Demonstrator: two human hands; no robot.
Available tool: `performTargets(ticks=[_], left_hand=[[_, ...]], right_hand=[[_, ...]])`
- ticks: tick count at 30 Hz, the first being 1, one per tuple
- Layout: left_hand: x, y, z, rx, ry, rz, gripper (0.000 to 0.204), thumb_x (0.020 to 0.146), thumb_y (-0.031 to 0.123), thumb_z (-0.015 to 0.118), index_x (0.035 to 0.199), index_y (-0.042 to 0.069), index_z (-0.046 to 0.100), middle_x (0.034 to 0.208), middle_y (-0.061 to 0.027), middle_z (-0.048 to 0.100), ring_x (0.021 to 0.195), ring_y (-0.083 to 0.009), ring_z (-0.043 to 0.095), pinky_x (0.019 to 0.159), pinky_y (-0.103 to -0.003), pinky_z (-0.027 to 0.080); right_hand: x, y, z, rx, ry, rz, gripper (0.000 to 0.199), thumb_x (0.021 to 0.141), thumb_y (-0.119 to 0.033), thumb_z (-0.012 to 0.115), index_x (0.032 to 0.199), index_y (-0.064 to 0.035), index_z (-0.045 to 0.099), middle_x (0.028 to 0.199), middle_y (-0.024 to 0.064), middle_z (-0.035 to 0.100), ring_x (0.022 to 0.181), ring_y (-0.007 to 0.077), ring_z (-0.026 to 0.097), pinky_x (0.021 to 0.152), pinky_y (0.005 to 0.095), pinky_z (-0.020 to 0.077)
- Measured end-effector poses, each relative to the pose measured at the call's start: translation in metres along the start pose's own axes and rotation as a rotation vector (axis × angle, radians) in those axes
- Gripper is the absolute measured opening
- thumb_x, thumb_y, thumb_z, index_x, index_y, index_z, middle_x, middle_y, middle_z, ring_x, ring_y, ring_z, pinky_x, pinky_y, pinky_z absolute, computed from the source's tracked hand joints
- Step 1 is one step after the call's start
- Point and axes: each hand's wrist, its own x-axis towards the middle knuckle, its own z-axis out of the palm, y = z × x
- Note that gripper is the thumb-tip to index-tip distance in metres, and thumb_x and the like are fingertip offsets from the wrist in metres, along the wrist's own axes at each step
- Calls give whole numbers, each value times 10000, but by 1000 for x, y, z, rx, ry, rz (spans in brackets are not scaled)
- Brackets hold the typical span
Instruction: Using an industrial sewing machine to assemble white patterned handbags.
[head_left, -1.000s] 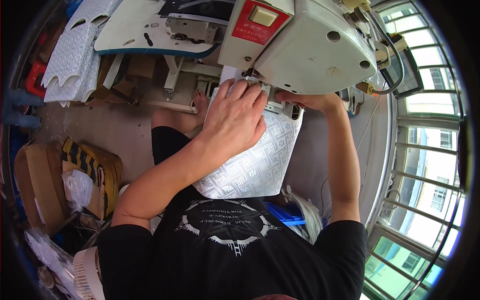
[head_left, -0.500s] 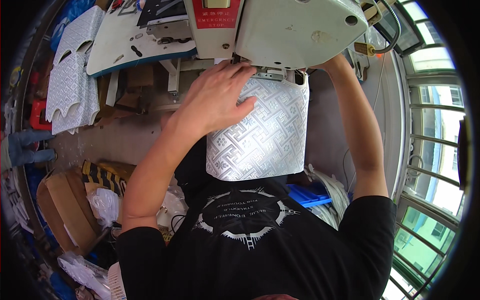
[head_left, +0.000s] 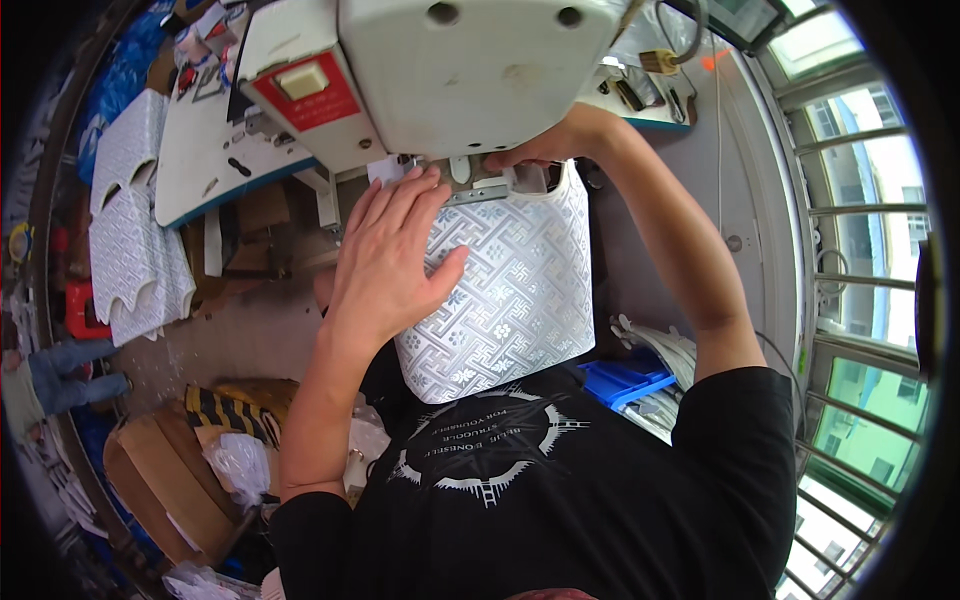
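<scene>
A silvery-white piece of patterned sheet material [head_left: 510,290] hangs from under the head of a white sewing machine [head_left: 470,80] down to my lap. My left hand [head_left: 400,240] lies flat on its upper left part, fingers stretched toward the machine and thumb spread out. A narrow metal plate [head_left: 478,195] crosses the top edge of the piece beside my left fingertips. My right hand [head_left: 560,142] reaches round from the right, beneath the machine head. Its fingers are bent together near the piece's top edge, partly hidden, and what they grip does not show.
More pieces with the same pattern [head_left: 140,240] are stacked at the left. A white table [head_left: 215,150] carries small tools. Cardboard boxes [head_left: 165,490] stand at the lower left, a blue tray [head_left: 625,380] right of my lap. Barred windows line the right; another person's legs [head_left: 75,375] show far left.
My view has shifted, so the machine sits further left. The patterned piece is tilted and my left hand is still flat on it. My right hand's fingers now show beneath the machine head.
</scene>
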Motion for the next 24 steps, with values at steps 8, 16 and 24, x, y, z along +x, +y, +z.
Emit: performTargets(ticks=[8,16,24], left_hand=[[-64,-13,29,-301,184,-198,663,924,257,747,1485,-16,522,1546,-194,516,1441,-356,483,1220,-460,335],[-152,28,58,-1362,180,-515,1011,991,323,688,1687,2,28,1691,-177,265,1523,-297,340,1251,-426,251],[-149,91,47,-1191,91,-486,1161,898,152,746,1677,31,-106,1692,-218,213,1535,-332,312,1257,-451,249]], right_hand=[[-55,42,52,595,534,-416,213,976,-100,737,1170,-15,720,911,45,722,780,101,661,720,262,541],[-92,-34,26,316,991,-837,346,1017,-99,693,1341,17,658,1140,83,708,1114,177,664,1001,303,514],[-91,-53,31,829,792,-808,361,1068,-194,631,1367,5,665,1312,67,629,1223,160,606,1027,314,494]])
